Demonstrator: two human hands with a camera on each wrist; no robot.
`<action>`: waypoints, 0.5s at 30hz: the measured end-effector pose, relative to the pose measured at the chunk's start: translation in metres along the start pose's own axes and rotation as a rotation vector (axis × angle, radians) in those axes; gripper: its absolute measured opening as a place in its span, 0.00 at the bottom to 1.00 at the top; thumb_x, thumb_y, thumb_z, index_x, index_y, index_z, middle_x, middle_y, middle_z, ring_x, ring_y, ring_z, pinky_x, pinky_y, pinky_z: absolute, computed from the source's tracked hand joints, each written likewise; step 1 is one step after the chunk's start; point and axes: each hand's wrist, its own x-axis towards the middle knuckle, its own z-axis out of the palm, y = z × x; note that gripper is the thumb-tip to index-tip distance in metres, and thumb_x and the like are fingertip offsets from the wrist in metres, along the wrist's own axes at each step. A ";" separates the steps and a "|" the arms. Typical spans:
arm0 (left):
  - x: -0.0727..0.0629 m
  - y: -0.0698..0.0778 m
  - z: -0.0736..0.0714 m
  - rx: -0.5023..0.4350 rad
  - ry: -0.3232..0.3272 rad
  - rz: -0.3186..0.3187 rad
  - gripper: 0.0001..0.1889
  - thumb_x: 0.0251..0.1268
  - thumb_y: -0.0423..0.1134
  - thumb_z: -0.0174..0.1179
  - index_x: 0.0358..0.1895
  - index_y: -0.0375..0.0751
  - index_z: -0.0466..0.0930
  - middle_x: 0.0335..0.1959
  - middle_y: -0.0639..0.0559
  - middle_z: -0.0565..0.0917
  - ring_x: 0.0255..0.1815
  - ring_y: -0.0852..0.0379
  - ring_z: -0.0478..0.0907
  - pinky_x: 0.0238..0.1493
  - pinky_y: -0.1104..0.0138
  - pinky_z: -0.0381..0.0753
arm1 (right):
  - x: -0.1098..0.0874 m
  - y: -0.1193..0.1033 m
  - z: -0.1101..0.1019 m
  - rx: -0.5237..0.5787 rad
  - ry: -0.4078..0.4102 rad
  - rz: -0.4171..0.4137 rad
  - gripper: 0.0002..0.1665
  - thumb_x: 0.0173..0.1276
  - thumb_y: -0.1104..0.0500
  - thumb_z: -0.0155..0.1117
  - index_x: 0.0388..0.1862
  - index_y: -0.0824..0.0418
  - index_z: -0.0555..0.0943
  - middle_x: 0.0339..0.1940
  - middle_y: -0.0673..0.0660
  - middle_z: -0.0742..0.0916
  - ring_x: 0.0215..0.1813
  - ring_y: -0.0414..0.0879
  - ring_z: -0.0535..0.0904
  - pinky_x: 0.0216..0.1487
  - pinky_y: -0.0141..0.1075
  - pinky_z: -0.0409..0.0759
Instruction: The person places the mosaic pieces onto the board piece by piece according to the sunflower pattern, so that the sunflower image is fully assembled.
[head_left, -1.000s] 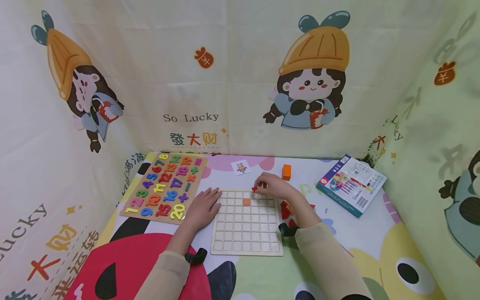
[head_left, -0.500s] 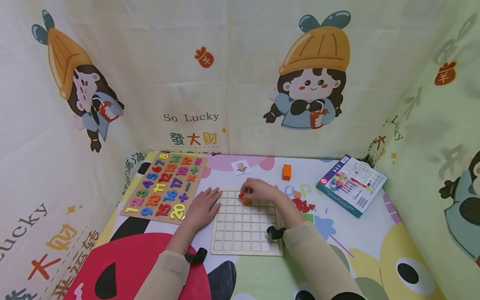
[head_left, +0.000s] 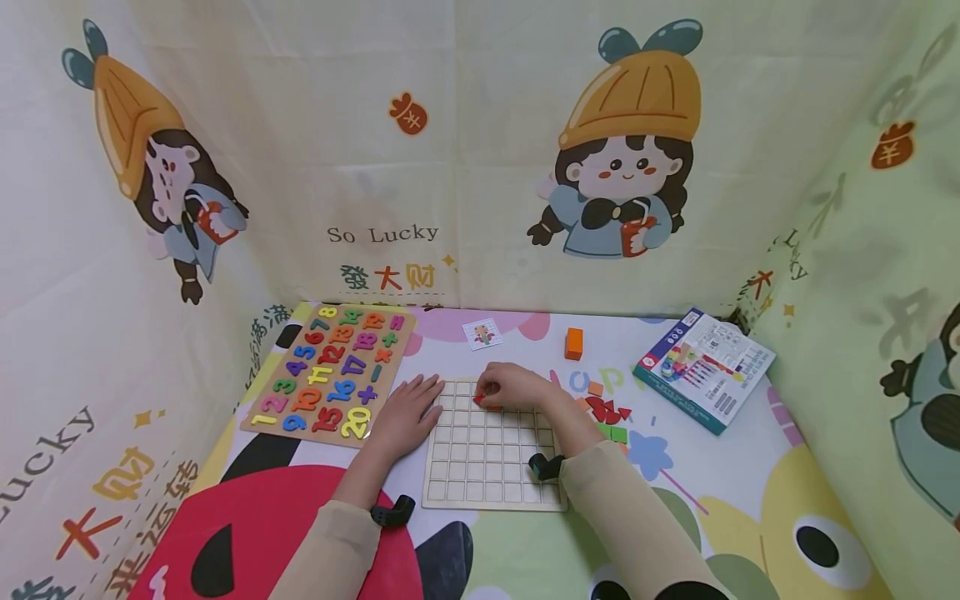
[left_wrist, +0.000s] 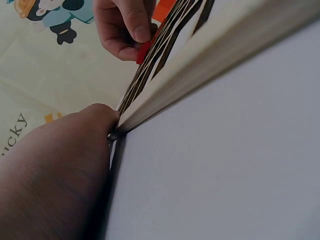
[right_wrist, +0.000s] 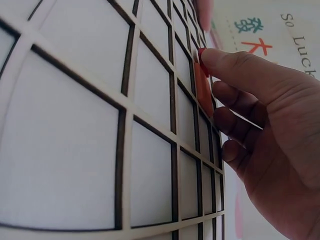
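Observation:
A pale gridded board (head_left: 495,467) lies in the middle of the table. My left hand (head_left: 408,417) rests flat at its left edge, fingers extended, and the thumb touches the frame in the left wrist view. Over the board's upper rows, my right hand (head_left: 513,386) pinches a small red tile (right_wrist: 203,60) between thumb and forefinger. Its full shape is hidden by the fingers. Right beside the red tile, an orange square tile (right_wrist: 202,90) sits in a cell, partly covered by the right hand in the head view.
Red triangular tiles (head_left: 604,409), green square tiles (head_left: 617,433) and an orange tile (head_left: 595,388) lie right of the board. Farther back are an orange block (head_left: 573,343), a picture card (head_left: 482,334) and a box (head_left: 705,371). A number board (head_left: 408,322) lies at left.
My right hand has moved left and slightly down with the red tile, from the board's top edge to beside the orange tile. The left hand has stayed in place.

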 end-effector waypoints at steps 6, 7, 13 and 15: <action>0.000 0.001 -0.001 0.000 -0.006 -0.001 0.30 0.75 0.59 0.47 0.76 0.56 0.62 0.78 0.56 0.63 0.81 0.49 0.52 0.81 0.49 0.50 | -0.001 0.001 0.002 -0.007 -0.010 0.000 0.04 0.68 0.51 0.67 0.41 0.44 0.84 0.38 0.42 0.80 0.43 0.39 0.75 0.48 0.30 0.77; 0.000 0.001 -0.001 -0.001 -0.007 -0.001 0.30 0.75 0.59 0.47 0.76 0.56 0.62 0.78 0.56 0.63 0.81 0.49 0.52 0.81 0.49 0.50 | -0.001 0.001 0.002 -0.006 -0.009 -0.001 0.04 0.68 0.52 0.67 0.41 0.44 0.84 0.38 0.43 0.80 0.43 0.39 0.75 0.48 0.30 0.77; 0.000 0.002 -0.002 0.004 -0.008 -0.003 0.30 0.74 0.59 0.48 0.76 0.56 0.62 0.78 0.56 0.63 0.81 0.49 0.52 0.81 0.49 0.50 | -0.002 0.001 0.002 0.014 -0.019 -0.006 0.04 0.68 0.53 0.66 0.41 0.44 0.84 0.39 0.43 0.80 0.43 0.39 0.75 0.49 0.31 0.77; 0.000 0.002 -0.002 0.006 -0.007 -0.002 0.30 0.74 0.58 0.48 0.76 0.56 0.62 0.78 0.56 0.63 0.81 0.49 0.52 0.81 0.49 0.50 | -0.002 0.001 0.002 0.018 -0.020 -0.005 0.04 0.68 0.52 0.66 0.41 0.44 0.84 0.39 0.43 0.80 0.43 0.40 0.75 0.49 0.31 0.77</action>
